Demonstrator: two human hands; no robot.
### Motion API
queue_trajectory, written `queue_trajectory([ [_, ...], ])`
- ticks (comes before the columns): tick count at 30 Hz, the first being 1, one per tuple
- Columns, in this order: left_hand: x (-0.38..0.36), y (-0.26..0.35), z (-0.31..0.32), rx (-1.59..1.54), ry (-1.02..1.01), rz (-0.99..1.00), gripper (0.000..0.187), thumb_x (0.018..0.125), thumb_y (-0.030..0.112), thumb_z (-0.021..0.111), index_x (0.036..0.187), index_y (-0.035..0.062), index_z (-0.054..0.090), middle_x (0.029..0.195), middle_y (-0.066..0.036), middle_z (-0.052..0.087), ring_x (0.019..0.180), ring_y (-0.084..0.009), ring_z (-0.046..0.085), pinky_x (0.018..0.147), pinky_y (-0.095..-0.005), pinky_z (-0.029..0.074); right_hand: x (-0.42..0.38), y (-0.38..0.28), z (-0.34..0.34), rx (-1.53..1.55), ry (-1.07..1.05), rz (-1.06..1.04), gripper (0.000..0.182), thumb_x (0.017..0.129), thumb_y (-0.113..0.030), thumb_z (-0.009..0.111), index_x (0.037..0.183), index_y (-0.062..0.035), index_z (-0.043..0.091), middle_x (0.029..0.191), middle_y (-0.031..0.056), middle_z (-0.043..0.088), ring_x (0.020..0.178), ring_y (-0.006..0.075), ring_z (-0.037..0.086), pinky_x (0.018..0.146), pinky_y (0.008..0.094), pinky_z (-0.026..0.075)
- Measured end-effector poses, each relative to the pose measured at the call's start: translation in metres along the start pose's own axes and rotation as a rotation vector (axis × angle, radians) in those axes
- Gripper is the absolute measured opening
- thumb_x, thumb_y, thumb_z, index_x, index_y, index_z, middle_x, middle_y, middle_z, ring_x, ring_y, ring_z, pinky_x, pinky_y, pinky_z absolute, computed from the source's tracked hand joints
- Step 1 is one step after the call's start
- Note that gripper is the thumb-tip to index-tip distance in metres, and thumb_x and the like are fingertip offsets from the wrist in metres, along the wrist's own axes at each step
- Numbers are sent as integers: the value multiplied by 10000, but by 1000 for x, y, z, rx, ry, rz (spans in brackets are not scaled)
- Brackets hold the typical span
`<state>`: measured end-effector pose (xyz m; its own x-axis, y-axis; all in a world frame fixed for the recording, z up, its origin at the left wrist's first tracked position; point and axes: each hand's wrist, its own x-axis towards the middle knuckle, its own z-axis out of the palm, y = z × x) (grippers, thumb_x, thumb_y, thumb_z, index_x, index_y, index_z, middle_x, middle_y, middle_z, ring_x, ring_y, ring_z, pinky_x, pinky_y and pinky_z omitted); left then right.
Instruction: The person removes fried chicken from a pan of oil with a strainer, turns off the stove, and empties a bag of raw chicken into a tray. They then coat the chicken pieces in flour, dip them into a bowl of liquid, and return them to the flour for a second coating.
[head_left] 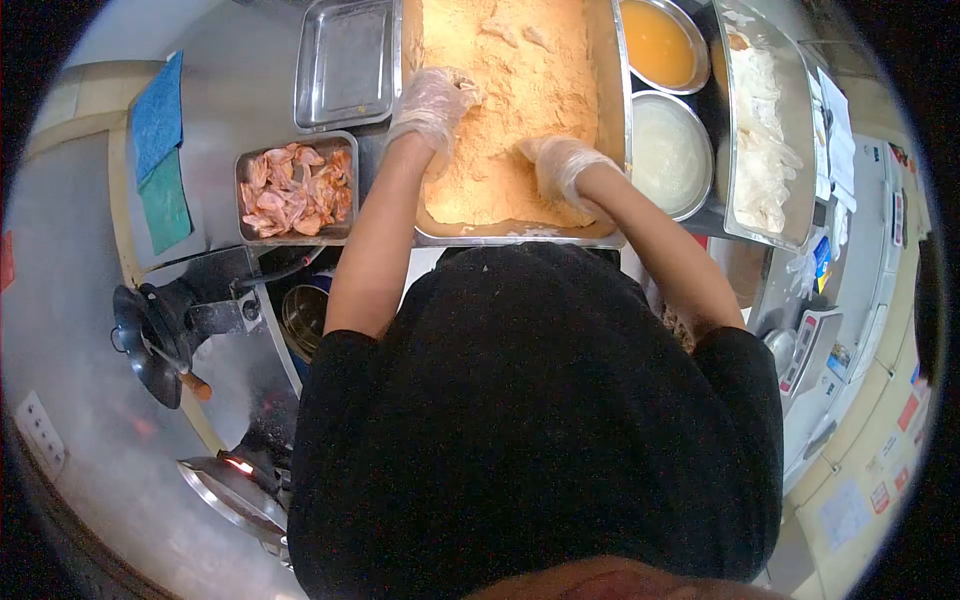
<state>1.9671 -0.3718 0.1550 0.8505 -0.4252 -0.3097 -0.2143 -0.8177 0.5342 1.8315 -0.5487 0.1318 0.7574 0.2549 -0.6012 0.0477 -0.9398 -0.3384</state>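
Left hand (432,103) and right hand (560,165), gloved, half-curled, pressed into breading crumbs (520,90) of the large tray (520,236); raw chicken pan (296,190) within left reach.

likely commercial kitchen: steel breading trays (606,120)

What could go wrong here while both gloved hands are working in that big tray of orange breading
1. The breading tray sits at the counter edge by the person's black shirt; a few crumbs already lie on its near rim, so more could spill.
2. Left hand and right hand are coated gloves; touching the blue cloth or the empty steel tray would likely smear them.
3. The raw pieces sit uncovered in a pan close by; stray breading may land there.
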Motion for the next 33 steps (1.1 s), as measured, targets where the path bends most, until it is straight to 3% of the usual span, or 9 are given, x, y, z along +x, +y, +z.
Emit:
queue_trajectory([
  [2,-6,4,-2,-9,-32,-24,312,835,332,745,1044,101,756,969,-147,739,845,-303,691,771,-401,532,-4,1,-4,31,-208,175,453,800,-56,675,1241,-41,573,1092,236,678,1081,363,662,894,444,538],
  [7,-9,-8,15,-68,-114,-69,338,811,347,760,1050,107,759,970,-150,741,862,-294,696,793,-388,532,-31,-23,8,-58,-82,225,439,882,-107,639,1289,-36,493,1224,234,630,1128,371,636,946,428,516],
  [12,-9,-13,18,-36,-76,-20,369,773,351,777,1037,94,751,1000,-174,734,933,-329,701,841,-404,544,-17,-8,33,327,-97,391,414,893,-170,614,1272,-22,539,1157,242,660,1117,364,645,909,433,522],
  [16,-19,1,-1,-73,-56,-15,371,787,355,769,1035,79,750,1015,-181,731,945,-333,700,850,-409,544,-13,-16,-6,-16,-225,183,465,860,-264,634,1251,-19,579,1126,250,674,1065,377,660,880,440,524],
  [20,-16,-7,2,-176,-85,-51,368,798,356,765,1039,77,752,1025,-184,728,941,-334,701,848,-413,546,-10,-13,-31,133,-26,191,476,813,-285,670,1226,-53,623,1074,242,692,1044,379,670,886,447,532],
  [22,-14,-8,2,-71,-58,-15,317,820,298,762,1047,76,751,987,-149,742,892,-277,697,807,-374,527,3,17,-13,45,121,153,411,824,-267,677,1184,-71,658,1060,230,700,1002,384,681,882,456,539],
  [25,-21,-2,-3,-54,-47,-5,305,816,305,758,1026,83,756,977,-147,743,874,-279,699,795,-380,532,23,51,1,-138,40,281,350,869,-270,623,1124,-41,697,1103,236,688,1046,374,675,882,449,541],
  [31,-21,0,0,-24,-70,11,321,798,330,756,1002,81,760,942,-155,740,849,-302,698,776,-405,537,12,-14,-32,-62,211,256,274,900,-171,547,1083,-52,713,1107,225,690,1008,372,686,856,440,551],
  [33,-19,0,2,1,-85,13,320,798,327,754,1016,93,760,997,-161,732,910,-326,693,823,-412,536,25,-13,-11,-46,280,250,260,892,-196,566,1056,-62,717,1092,217,694,997,377,684,858,448,549],
])
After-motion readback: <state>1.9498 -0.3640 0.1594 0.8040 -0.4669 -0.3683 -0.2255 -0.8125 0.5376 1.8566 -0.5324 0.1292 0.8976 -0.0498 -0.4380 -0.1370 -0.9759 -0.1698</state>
